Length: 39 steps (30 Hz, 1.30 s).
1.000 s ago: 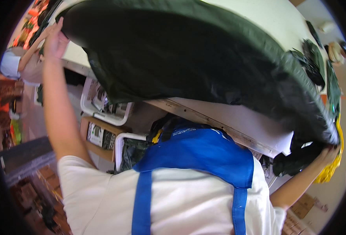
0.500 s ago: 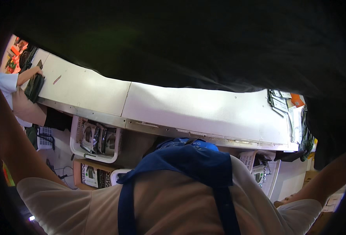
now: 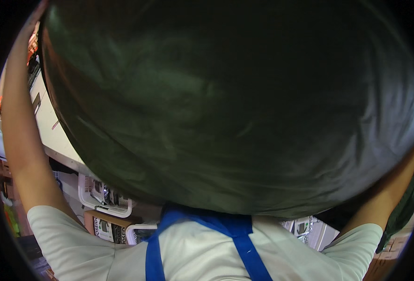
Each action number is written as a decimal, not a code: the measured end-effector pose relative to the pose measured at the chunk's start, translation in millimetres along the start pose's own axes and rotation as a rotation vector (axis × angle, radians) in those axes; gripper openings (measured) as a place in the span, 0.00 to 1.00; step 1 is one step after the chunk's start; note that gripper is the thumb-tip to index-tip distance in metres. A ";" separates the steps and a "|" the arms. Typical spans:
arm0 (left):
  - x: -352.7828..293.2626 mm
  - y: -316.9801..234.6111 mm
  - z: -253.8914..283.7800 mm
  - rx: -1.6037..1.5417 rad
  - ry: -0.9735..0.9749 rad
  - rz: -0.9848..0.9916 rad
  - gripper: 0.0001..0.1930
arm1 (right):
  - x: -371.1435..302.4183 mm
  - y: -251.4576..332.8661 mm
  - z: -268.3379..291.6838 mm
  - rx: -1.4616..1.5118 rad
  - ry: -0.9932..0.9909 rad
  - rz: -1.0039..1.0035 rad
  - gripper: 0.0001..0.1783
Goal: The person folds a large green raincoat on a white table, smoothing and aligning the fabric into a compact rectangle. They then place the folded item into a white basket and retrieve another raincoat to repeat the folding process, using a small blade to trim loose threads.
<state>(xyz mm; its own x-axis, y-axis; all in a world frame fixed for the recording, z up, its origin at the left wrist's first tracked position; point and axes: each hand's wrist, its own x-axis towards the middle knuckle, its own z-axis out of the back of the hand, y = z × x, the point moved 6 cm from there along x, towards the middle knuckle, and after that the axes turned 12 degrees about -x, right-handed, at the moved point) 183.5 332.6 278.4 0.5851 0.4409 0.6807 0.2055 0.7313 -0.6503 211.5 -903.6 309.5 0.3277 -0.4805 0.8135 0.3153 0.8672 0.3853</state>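
In the head view, a broad, dark-green, glossy pliable sheet (image 3: 207,122) spreads before the person's chest, hiding most of a long white table (image 3: 53,138). The left hand (image 3: 40,11) is at its upper-left edge, grip unclear; the right hand's state cannot be told, the hand being out of sight.

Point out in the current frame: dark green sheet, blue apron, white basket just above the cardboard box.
Dark green sheet (image 3: 211,112): head view, middle of its broad surface.
Blue apron (image 3: 202,223): head view, bib between the straps.
White basket (image 3: 114,212): head view, lower rim.
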 end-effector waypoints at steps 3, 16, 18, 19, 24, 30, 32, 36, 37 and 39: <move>30.2 105.4 -115.2 -0.420 0.101 0.208 0.17 | 80.5 84.5 -119.6 -0.225 -0.081 0.426 0.22; -335.6 244.2 -280.9 0.255 0.560 0.254 0.34 | -514.6 70.2 -235.9 -0.051 1.112 0.323 0.16; -377.0 266.2 -182.9 0.435 0.539 0.343 0.35 | -501.8 -27.4 -197.1 0.108 0.986 0.160 0.17; -407.5 279.7 -139.4 0.433 0.508 0.426 0.35 | -508.3 -90.1 -160.2 -0.016 0.881 0.042 0.18; -569.2 248.6 -63.6 -0.219 0.418 1.478 0.23 | -573.4 -318.7 -15.4 -0.245 0.765 -0.699 0.23; -614.4 210.8 -54.6 -0.366 0.587 1.575 0.08 | -671.0 -140.1 -36.5 0.819 1.015 -1.531 0.19; -604.7 219.9 -49.8 -0.165 0.589 1.496 0.08 | -677.5 -151.3 -64.5 0.795 0.860 -1.604 0.21; -527.6 222.5 -45.4 -0.269 0.380 1.238 0.18 | -618.9 -149.2 -92.4 0.701 0.692 -1.293 0.11; -497.7 226.1 -35.6 -0.423 0.303 1.190 0.17 | -578.7 -122.9 -86.2 0.686 0.500 -1.186 0.17; -433.9 234.3 -8.2 -0.510 0.143 1.013 0.17 | -487.0 -75.8 -49.1 0.480 0.561 -0.546 0.25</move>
<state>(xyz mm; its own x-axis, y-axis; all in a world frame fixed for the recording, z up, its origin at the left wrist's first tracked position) -15.8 308.4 -172.1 0.7407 0.6202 -0.2583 -0.1364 -0.2376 -0.9617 71.7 -741.7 -137.3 0.6658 -0.7235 0.1824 0.1913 0.4019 0.8955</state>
